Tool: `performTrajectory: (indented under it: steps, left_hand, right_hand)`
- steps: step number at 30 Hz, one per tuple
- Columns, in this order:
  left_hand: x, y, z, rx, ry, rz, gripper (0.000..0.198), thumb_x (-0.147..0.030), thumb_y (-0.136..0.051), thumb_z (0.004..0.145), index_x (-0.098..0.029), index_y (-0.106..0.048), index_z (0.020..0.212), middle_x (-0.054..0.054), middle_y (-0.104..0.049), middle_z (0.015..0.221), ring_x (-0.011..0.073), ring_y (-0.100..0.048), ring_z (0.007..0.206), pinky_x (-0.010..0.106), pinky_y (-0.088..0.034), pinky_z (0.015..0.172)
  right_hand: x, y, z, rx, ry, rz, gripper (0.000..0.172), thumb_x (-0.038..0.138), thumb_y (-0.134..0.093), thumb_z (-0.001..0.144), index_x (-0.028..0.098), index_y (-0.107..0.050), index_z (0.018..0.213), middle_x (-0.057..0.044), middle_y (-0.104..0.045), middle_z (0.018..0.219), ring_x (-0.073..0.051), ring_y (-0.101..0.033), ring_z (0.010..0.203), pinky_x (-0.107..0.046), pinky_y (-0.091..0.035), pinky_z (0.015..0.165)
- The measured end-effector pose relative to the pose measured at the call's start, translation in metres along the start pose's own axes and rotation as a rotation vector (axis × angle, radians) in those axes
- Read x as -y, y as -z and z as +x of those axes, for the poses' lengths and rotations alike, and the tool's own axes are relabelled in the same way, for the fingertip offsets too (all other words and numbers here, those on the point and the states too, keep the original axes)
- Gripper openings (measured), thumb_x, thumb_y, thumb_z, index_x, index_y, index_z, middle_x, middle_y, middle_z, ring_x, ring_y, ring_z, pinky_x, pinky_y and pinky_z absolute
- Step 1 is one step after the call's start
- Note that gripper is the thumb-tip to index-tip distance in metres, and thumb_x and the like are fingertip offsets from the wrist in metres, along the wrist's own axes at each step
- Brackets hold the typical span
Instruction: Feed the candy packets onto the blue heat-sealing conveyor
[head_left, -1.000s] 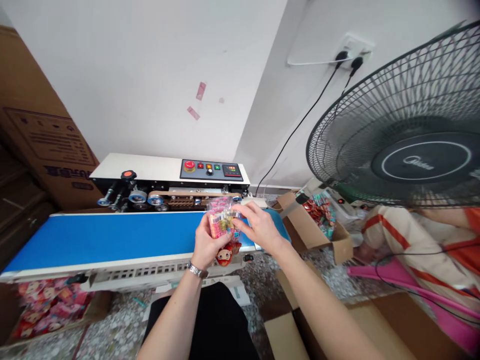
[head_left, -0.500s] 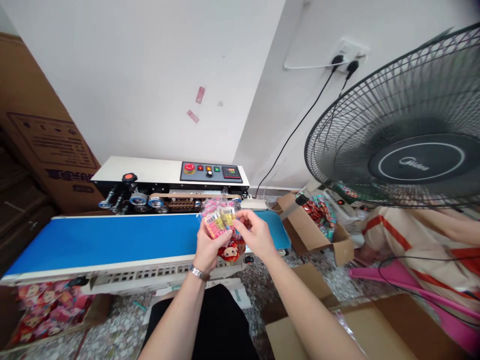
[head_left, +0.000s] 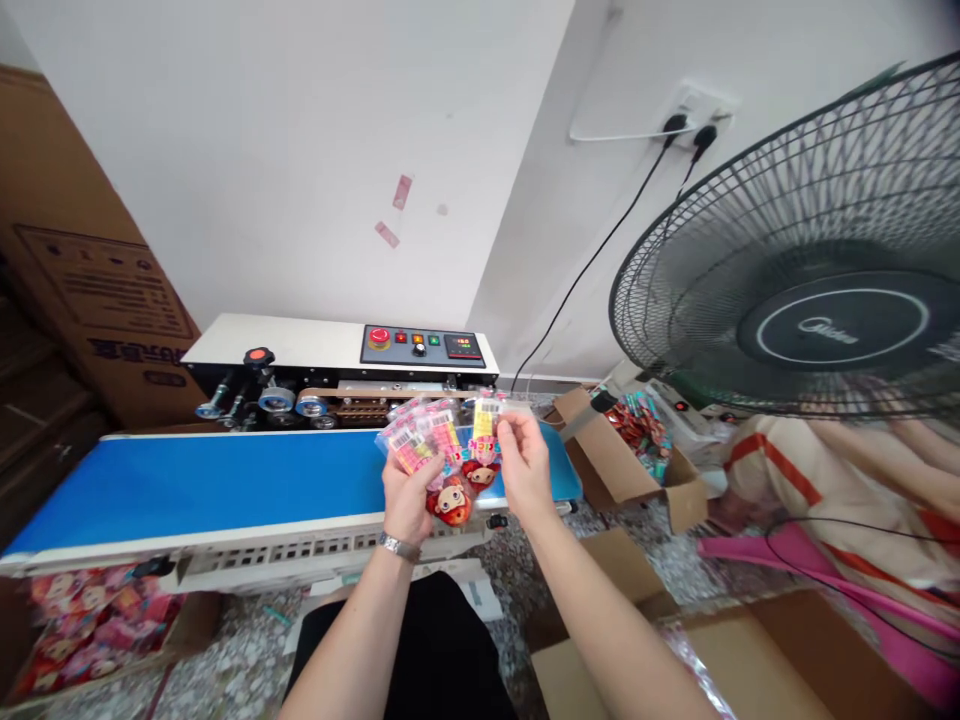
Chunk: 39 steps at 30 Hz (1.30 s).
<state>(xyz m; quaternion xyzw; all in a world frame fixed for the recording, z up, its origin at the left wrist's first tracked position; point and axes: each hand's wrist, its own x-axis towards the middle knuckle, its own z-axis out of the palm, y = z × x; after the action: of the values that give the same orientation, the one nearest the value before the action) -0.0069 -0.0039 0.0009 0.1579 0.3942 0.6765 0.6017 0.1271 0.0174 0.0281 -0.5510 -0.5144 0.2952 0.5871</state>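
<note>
My left hand is closed around several small plastic packets, fanned out with pink and yellow print, barcodes and a red-haired cartoon face at the lower end. Between the thumb and fingers of my right hand is one more packet, held by its upper right side a little apart from the fan. Both hands are over the right part of the blue conveyor belt. Behind the packets stands the band sealing machine with its control panel; the packets hide part of its right end.
At lower left, a box holds similar red and pink packets. A carton with colourful packets and an open cardboard box are to the right. A large fan stands at the right, near a seated person.
My right hand has drawn one packet to the right, away from the bunch. The packets in my left hand are now more spread out, and that hand has shifted slightly left.
</note>
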Motion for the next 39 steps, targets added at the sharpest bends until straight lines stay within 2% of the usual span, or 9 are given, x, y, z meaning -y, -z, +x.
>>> performTrajectory:
  steps: [2, 7, 11, 17, 20, 24, 30, 36, 39]
  left_hand:
    - [-0.002, 0.004, 0.003, -0.051, -0.023, 0.027, 0.054, -0.015, -0.081, 0.051, -0.015, -0.06, 0.101, 0.007, -0.07, 0.095, 0.0198, -0.066, 0.078, 0.034, -0.053, 0.073]
    - [-0.006, 0.008, 0.008, -0.062, -0.06, 0.041, 0.059, -0.015, -0.081, 0.051, -0.017, -0.06, 0.106, 0.006, -0.069, 0.096, 0.0194, -0.066, 0.079, 0.035, -0.053, 0.074]
    - [-0.006, 0.007, 0.007, -0.052, -0.046, 0.058, 0.061, -0.016, -0.081, 0.051, -0.017, -0.059, 0.107, 0.007, -0.069, 0.096, 0.02, -0.066, 0.079, 0.034, -0.053, 0.073]
    - [-0.004, 0.005, 0.005, 0.002, -0.033, 0.076, 0.057, -0.017, -0.082, 0.05, -0.015, -0.058, 0.102, 0.006, -0.07, 0.093, 0.0187, -0.066, 0.076, 0.034, -0.053, 0.073]
    - [-0.003, 0.003, 0.003, 0.038, -0.055, 0.11, 0.056, -0.018, -0.081, 0.052, -0.016, -0.057, 0.103, 0.007, -0.069, 0.095, 0.0187, -0.066, 0.079, 0.034, -0.053, 0.075]
    - [-0.003, 0.001, -0.001, 0.068, -0.066, 0.144, 0.055, -0.019, -0.081, 0.053, -0.017, -0.055, 0.102, 0.004, -0.069, 0.09, 0.0167, -0.066, 0.074, 0.03, -0.053, 0.071]
    - [-0.003, 0.0, -0.001, 0.07, -0.077, 0.122, 0.057, -0.019, -0.079, 0.056, -0.018, -0.055, 0.107, 0.006, -0.068, 0.098, 0.0189, -0.065, 0.084, 0.035, -0.051, 0.08]
    - [0.003, 0.002, 0.002, 0.082, -0.121, 0.207, 0.052, -0.021, -0.079, 0.056, -0.017, -0.054, 0.102, 0.005, -0.068, 0.092, 0.0165, -0.064, 0.077, 0.031, -0.052, 0.073]
    - [0.002, 0.003, 0.003, 0.086, -0.156, 0.291, 0.05, -0.021, -0.079, 0.056, -0.018, -0.054, 0.1, 0.003, -0.067, 0.091, 0.0151, -0.063, 0.075, 0.027, -0.051, 0.07]
  right_hand:
    - [-0.015, 0.008, 0.011, -0.051, -0.036, -0.056, 0.022, 0.04, -0.049, 0.081, 0.021, -0.055, 0.091, -0.001, -0.063, 0.08, -0.016, -0.059, 0.073, -0.027, -0.047, 0.066]
    - [-0.059, 0.036, 0.034, -0.052, -0.239, -0.56, 0.023, 0.035, -0.044, 0.08, 0.021, -0.058, 0.091, -0.001, -0.064, 0.068, -0.019, -0.059, 0.065, -0.029, -0.045, 0.061]
    - [-0.074, 0.032, 0.043, -0.039, -0.268, -0.644, 0.022, 0.029, -0.044, 0.079, 0.02, -0.06, 0.089, -0.004, -0.066, 0.074, -0.021, -0.06, 0.07, -0.031, -0.043, 0.065]
    - [-0.055, 0.002, 0.045, 0.117, -0.184, -0.626, 0.022, 0.028, -0.051, 0.077, 0.022, -0.06, 0.096, -0.005, -0.066, 0.084, -0.021, -0.06, 0.079, -0.033, -0.044, 0.075]
    - [-0.036, -0.005, 0.032, 0.228, -0.107, -0.375, 0.03, 0.04, -0.047, 0.081, 0.022, -0.055, 0.104, -0.005, -0.063, 0.091, -0.019, -0.059, 0.082, -0.032, -0.046, 0.072]
    - [-0.018, -0.007, 0.011, 0.432, -0.075, -0.112, 0.027, 0.043, -0.059, 0.074, 0.022, -0.054, 0.091, 0.002, -0.057, 0.072, -0.014, -0.055, 0.066, -0.027, -0.045, 0.061]
    - [-0.005, -0.005, 0.001, 0.401, -0.097, -0.129, 0.027, 0.039, -0.053, 0.081, 0.023, -0.049, 0.102, 0.001, -0.064, 0.076, -0.014, -0.057, 0.066, -0.026, -0.044, 0.06]
    - [-0.002, -0.006, -0.002, 0.302, -0.013, -0.097, 0.019, 0.033, -0.061, 0.074, 0.021, -0.05, 0.084, 0.002, -0.055, 0.078, -0.013, -0.052, 0.07, -0.025, -0.043, 0.062]
    - [-0.001, -0.004, -0.003, 0.35, -0.028, -0.094, 0.018, 0.034, -0.062, 0.073, 0.021, -0.05, 0.077, 0.003, -0.053, 0.072, -0.012, -0.05, 0.068, -0.025, -0.041, 0.062]
